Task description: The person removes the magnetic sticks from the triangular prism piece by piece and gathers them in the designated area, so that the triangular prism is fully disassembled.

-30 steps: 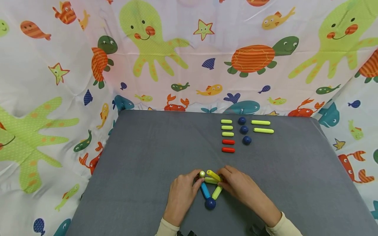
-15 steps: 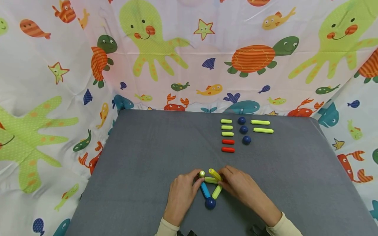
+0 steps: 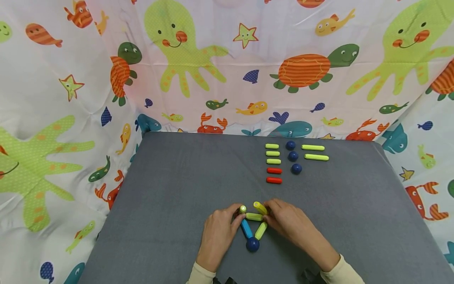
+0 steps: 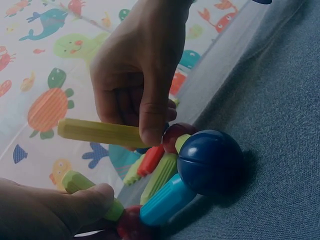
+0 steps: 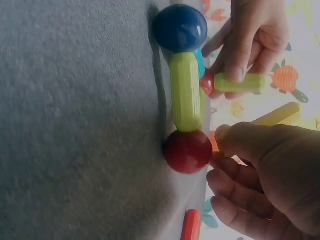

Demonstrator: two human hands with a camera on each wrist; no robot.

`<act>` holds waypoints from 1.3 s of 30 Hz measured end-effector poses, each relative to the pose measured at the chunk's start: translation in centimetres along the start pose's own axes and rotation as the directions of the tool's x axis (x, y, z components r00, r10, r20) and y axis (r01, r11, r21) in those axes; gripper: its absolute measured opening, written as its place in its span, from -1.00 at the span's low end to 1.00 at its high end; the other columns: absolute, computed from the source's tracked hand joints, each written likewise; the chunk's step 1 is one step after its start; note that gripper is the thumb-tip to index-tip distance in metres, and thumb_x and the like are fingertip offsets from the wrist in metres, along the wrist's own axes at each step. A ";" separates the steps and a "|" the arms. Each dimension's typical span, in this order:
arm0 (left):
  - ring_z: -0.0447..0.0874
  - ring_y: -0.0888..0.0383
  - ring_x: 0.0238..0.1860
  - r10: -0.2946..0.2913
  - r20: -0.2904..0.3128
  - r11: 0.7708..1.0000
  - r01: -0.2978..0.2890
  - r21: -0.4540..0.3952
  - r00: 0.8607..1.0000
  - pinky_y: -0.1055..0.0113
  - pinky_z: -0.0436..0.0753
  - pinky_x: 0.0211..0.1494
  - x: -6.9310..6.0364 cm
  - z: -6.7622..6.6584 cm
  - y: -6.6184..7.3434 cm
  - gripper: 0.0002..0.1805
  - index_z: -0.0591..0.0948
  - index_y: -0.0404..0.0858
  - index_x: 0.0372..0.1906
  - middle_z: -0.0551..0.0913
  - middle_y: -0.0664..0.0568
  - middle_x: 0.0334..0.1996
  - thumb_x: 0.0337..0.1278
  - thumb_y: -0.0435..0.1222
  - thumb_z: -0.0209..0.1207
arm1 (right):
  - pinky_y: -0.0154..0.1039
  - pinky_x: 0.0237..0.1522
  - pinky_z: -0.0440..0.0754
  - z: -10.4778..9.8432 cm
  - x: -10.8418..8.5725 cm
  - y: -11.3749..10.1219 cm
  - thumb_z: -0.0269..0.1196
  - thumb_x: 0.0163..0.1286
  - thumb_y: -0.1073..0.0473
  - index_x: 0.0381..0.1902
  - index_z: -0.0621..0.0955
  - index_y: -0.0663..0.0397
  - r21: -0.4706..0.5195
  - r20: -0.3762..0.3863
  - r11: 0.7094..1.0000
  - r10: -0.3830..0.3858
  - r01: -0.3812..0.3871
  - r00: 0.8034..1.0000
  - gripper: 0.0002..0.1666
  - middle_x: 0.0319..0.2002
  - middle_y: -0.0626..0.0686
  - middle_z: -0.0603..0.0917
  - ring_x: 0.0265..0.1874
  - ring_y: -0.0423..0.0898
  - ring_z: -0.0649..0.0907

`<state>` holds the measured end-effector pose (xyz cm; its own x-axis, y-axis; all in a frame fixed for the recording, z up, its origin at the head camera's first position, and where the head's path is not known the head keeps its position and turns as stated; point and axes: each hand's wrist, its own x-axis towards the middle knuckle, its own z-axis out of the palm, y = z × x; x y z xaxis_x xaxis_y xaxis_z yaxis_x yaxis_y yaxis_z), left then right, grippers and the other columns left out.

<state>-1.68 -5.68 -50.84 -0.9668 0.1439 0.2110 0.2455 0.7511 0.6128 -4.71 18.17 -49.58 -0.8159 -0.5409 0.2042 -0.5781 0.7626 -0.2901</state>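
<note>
My left hand (image 3: 218, 232) pinches a short light-green stick (image 5: 254, 84), which stands up from a red ball (image 4: 131, 221). Between thumb and fingers, my right hand (image 3: 289, 219) holds a yellow stick (image 4: 95, 132), tilted, with its lower end near a second red ball (image 5: 187, 152); contact there is hidden by the thumb. On the table lies a triangle: a blue stick (image 3: 246, 228) and a light-green stick (image 3: 260, 231) run from the red balls to a dark blue ball (image 3: 252, 245). Another light-green stick (image 3: 254, 217) spans between the hands.
Farther back on the grey table (image 3: 170, 185) lie several short green sticks (image 3: 272, 154), two red sticks (image 3: 274, 180), three dark blue balls (image 3: 293, 156) and two longer green sticks (image 3: 316, 157). A curtain (image 3: 220, 51) with sea animals hangs behind.
The yellow stick's upper end has swung slightly to the right, with my right hand shifting a little the same way. My left hand and the triangle look nearly still.
</note>
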 end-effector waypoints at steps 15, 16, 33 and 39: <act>0.55 0.38 -0.60 -0.012 0.008 1.000 0.012 -0.013 1.000 0.43 0.41 -0.61 0.0 0.0 0.0 -0.78 0.79 -0.01 0.01 0.82 0.14 -0.33 0.31 -0.12 0.43 | -0.23 -0.37 0.68 -3.0 -0.4 4.2 0.52 0.32 0.11 0.07 0.65 -0.08 -0.034 -0.066 0.999 0.026 -0.029 0.997 -0.60 -0.17 -0.16 0.68 -0.34 -0.19 0.67; 0.55 0.38 -0.59 -0.014 0.010 1.000 0.014 -0.013 1.000 0.43 0.41 -0.61 0.0 0.0 0.0 -0.78 0.79 -0.01 0.01 0.83 0.14 -0.32 0.32 -0.11 0.43 | -0.23 -0.37 0.67 -3.3 -0.5 4.6 0.52 0.32 0.10 0.07 0.66 -0.06 -0.039 -0.066 0.998 0.036 -0.039 0.997 -0.59 -0.17 -0.15 0.68 -0.33 -0.18 0.68; 0.42 0.44 -0.64 -0.015 0.018 1.000 0.015 -0.019 1.000 0.44 0.34 -0.65 0.0 0.0 0.0 -0.76 0.79 -0.02 0.02 0.82 0.13 -0.33 0.32 -0.10 0.43 | 0.11 -0.18 0.78 -8.3 -1.5 14.5 0.60 0.17 0.35 0.01 0.73 0.26 -0.123 -0.078 0.981 0.140 -0.148 0.987 -0.55 -0.11 0.13 0.65 -0.22 0.03 0.69; 0.41 0.45 -0.64 -0.024 0.028 1.000 0.025 -0.017 0.999 0.44 0.34 -0.64 0.1 -0.1 0.1 -0.76 0.78 0.01 0.04 0.81 0.16 -0.32 0.34 -0.08 0.41 | 0.19 -0.17 0.74 -8.2 -1.3 18.6 0.53 0.24 0.40 0.04 0.70 0.41 -0.160 -0.015 0.971 0.179 -0.179 0.984 -0.58 -0.12 0.26 0.64 -0.24 0.11 0.66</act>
<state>-1.72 -5.68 -50.72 -0.9741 0.1437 0.1744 0.2226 0.7436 0.6305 -14.39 35.93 -47.56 -0.9061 -0.3902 0.1632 -0.4153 0.8939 -0.1685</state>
